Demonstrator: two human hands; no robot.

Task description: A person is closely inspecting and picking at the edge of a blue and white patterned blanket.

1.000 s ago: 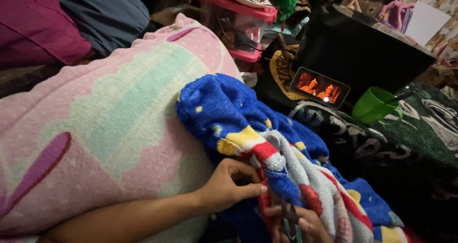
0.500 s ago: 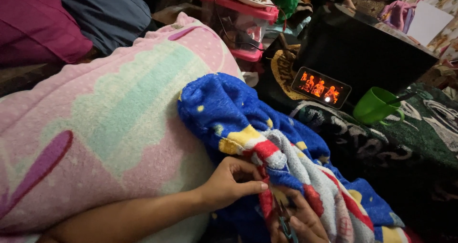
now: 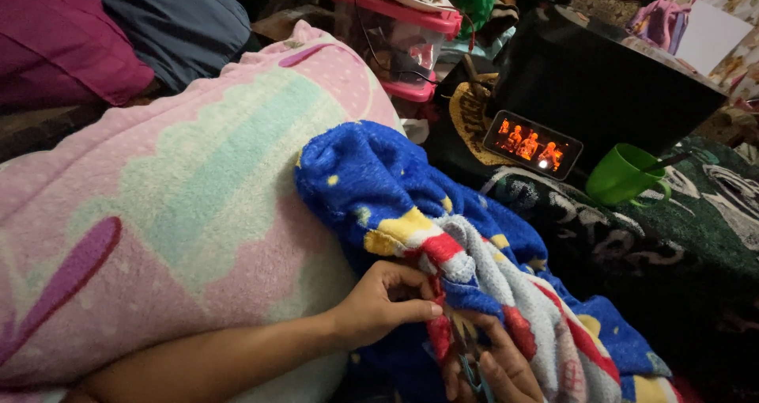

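Head view, one frame. One blue fleece blanket (image 3: pixel 371 185) with yellow, red and grey pattern lies bunched at centre, running to the lower right corner, resting against one large pink blanket (image 3: pixel 158 213) with a pale green panel and a purple shape at the lower left.

Left hand (image 3: pixel 379 304): enters from the lower left on a bare forearm; thumb and fingers are pinched together on a red-and-blue edge of the blue fleece blanket. Right hand (image 3: pixel 494 367): low at the bottom edge, partly cut off by the frame and partly under the fabric; its fingers curl around a pair of scissors (image 3: pixel 468 361) with bluish handles, the blades pointing up into the fabric just beside the left fingertips. Whether the blades stand apart cannot be told.

Containers, top centre: one clear plastic box (image 3: pixel 395 43) with a pink lid and pink base, cables and small items inside, a white object lying on the lid. No label is legible on it.

Right of centre: one phone (image 3: pixel 528 144), propped on its long side against a black box (image 3: pixel 601 87), screen lit with orange figures. One green cup (image 3: pixel 624 174) stands just right of the phone on a dark green patterned cloth (image 3: pixel 696 237), a thin stick resting in it.

Upper left: one maroon cushion (image 3: pixel 63 39) and one dark blue cushion (image 3: pixel 178 19), side by side.
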